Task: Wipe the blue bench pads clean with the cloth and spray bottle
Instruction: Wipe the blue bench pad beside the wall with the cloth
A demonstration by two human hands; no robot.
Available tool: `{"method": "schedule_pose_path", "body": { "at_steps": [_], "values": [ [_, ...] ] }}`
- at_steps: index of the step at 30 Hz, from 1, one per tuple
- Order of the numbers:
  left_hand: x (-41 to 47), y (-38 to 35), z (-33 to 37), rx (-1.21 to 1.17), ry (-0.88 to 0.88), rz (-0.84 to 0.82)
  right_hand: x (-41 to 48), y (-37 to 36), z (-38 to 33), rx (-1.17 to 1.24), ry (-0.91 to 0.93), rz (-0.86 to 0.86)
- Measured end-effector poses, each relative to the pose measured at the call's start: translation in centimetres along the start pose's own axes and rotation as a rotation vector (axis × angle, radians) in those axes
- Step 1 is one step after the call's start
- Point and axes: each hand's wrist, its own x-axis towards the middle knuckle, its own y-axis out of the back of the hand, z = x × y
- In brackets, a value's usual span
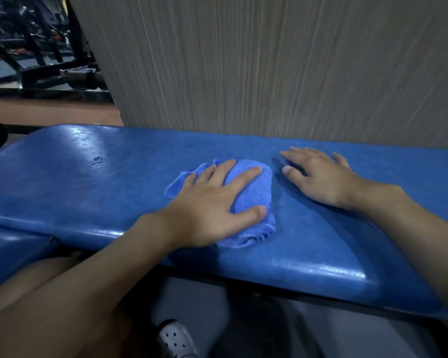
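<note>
At the far left, beyond the bench (114, 197) end, dark gym machines (36, 47) stand in the gloom. Below that end a lower pad (13, 251) sits beside the long blue one. A few wet marks (97, 161) glisten on the bench left of centre. Next comes the cloth (251, 197), a soft blue towel bunched into a wad near the front edge, about mid-length. The left grip (207, 205), a bare hand, lies spread on top of it. Its fingers are fairly straight, and it looks to be pressing down, not pinching. Just right of the cloth, and apart from it, the right grip (321, 179) rests flat and empty on the bench, fingers stretched out. A grey grained wall (269, 73) rises behind. No spray bottle is in sight.

The cloth looks light and limp. I judge it slides best under a flat palm set on the middle of the wad, since a corner hold would let it trail. The bench looks smooth, cushioned and slick where wet.
</note>
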Motion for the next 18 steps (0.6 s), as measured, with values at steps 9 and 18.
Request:
{"method": "schedule_pose_path", "body": {
  "at_steps": [9, 18],
  "values": [
    [12.1, -0.1, -3.1, -0.048, 0.118, -0.001, 0.6, -1.6, 0.4, -0.057, -0.002, -0.025],
    [14.9, 0.1, -3.5, -0.053, 0.168, -0.016, 0.4, -1.6, 0.6, -0.033, -0.006, -0.016]
  ]
}}
